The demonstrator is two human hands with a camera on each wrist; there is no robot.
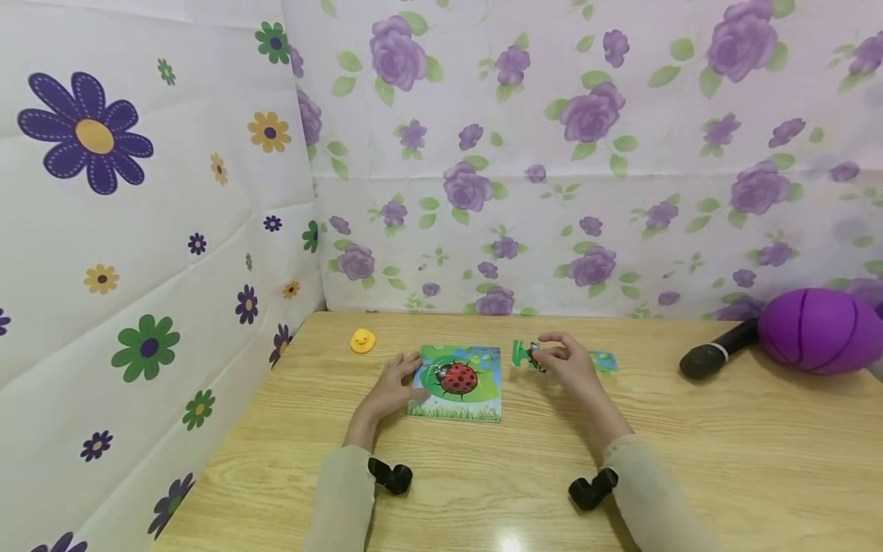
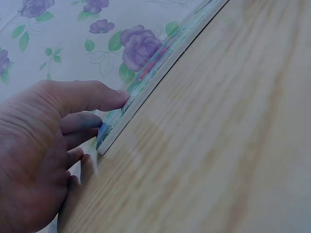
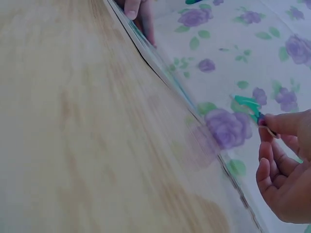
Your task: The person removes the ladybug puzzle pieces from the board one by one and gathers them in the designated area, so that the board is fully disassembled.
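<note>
Pinched puzzle piece, loosely steadied board

The ladybug puzzle board (image 1: 456, 382) lies flat at the centre of the head view, on the wooden table (image 1: 483, 483). At its left edge, the left hand (image 1: 390, 389) has its fingers relaxed, thumb resting on top, gripping nothing. Right of centre, the right hand (image 1: 569, 366) grasps a green-edged puzzle piece (image 1: 520, 355) between thumb and fingertips, raised above the table. The pinch takes in only one end, so the piece could probably twist or drop if bumped. A sideways push might skid the board, since only light contact seems to steady it. A blue-green piece (image 1: 605, 362) beyond the right hand could be knocked by the wrist.
</note>
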